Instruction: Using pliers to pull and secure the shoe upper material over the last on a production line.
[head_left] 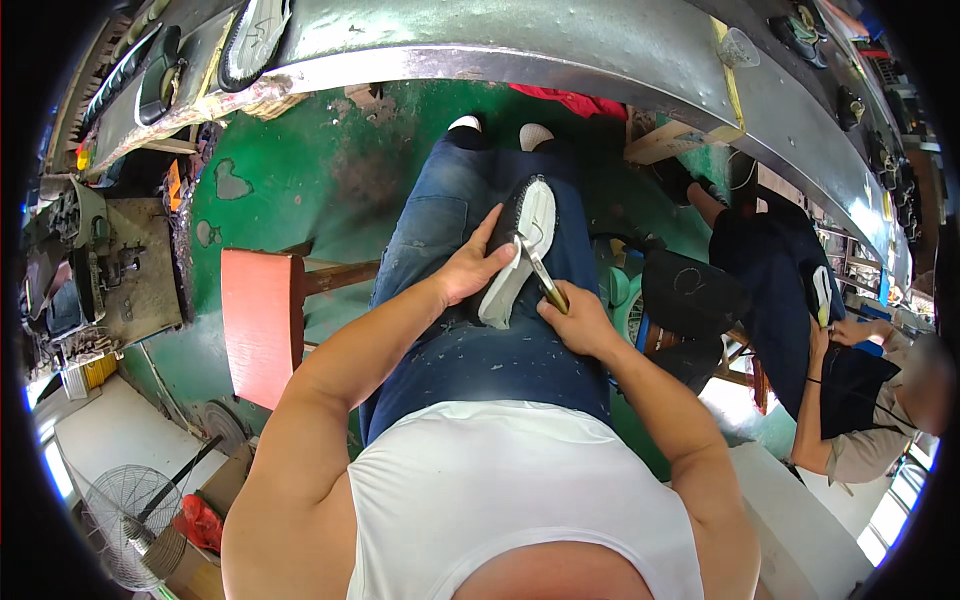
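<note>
Trimming the sole edge of a shoe held on the lap, work under way

At the far left a floor fan (128, 520) stands low near the wall, and a red stool (262, 325) sits on the green floor (300, 170) just left of the person's knees. The left hand (472, 268) curls around the shoe (520, 250), pressing it sole-up against the jeans (470, 350). The right hand (578, 320) closes around a brass-handled knife (540, 272), its blade touching the white sole's rim. Pale shavings flecked over the jeans suggest some edge is already cut; how much rim remains I cannot tell. Further right a co-worker (860, 400) sits with another shoe, and a grey conveyor (560, 45) with more shoes arcs across the far side.
</note>
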